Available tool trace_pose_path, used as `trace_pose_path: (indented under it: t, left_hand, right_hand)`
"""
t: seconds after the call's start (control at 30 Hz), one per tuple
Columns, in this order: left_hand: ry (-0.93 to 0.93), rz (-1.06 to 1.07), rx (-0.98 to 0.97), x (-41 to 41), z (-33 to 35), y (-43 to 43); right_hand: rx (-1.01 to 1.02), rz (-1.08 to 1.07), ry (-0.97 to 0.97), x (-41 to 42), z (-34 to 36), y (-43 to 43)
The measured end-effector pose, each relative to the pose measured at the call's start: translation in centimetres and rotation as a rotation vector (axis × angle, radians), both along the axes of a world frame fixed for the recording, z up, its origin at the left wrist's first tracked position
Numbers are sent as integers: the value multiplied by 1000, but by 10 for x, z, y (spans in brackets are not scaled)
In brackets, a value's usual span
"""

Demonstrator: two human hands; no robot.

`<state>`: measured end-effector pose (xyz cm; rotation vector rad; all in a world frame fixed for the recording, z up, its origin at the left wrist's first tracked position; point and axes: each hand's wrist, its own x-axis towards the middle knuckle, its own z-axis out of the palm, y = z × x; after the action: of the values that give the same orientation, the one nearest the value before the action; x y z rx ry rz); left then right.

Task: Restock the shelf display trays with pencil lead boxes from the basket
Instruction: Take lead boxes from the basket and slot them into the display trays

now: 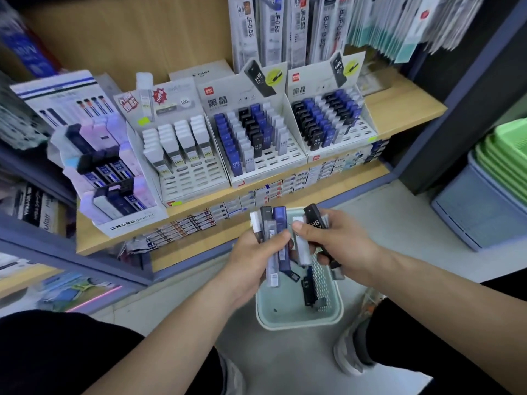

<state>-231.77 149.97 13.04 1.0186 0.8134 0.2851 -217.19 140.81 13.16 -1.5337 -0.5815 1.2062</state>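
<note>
Two bare grips are working just above a pale green plastic basket (299,323) that is sitting on the grey floor in front of a light wooden shelf (405,109). The left grip (253,255) is clenching a fan of slim pencil lead boxes, one white (255,220), one translucent grey (266,220) and one dark blue (281,220), with the thumb pressing across their fronts. The right grip (339,240) is grasping a black pencil lead box marked HB (313,220) between thumb and fingers. Its thumb tip is also touching a second white box (302,248) standing between the two grips; which grip is carrying that one cannot be told. A few more black boxes (306,289) are lying in the bottom of the basket, against its mesh wall.

Up on the shelf, white cardboard display trays are standing side by side, leaning back. The middle tray (273,166) and the right tray (346,145) are holding rows of blue, black and white boxes, with open slots showing along their fronts. Beside them a tray of white boxes (194,181) is standing, and further left a tiered MONO tray (131,223). Stacked green plastic trays (507,155) are resting on a blue-grey bin (484,215) at far right.
</note>
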Motion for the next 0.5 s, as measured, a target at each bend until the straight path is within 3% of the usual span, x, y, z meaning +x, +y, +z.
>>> trace_pose_path:
  t: [0.2, 0.5]
  left_hand:
    - [2, -15, -22, 9, -16, 2]
    - [21, -39, -84, 26, -36, 14]
  right_hand:
    - [-25, -60, -63, 4, -12, 12]
    - [-111, -99, 54, 12, -24, 21]
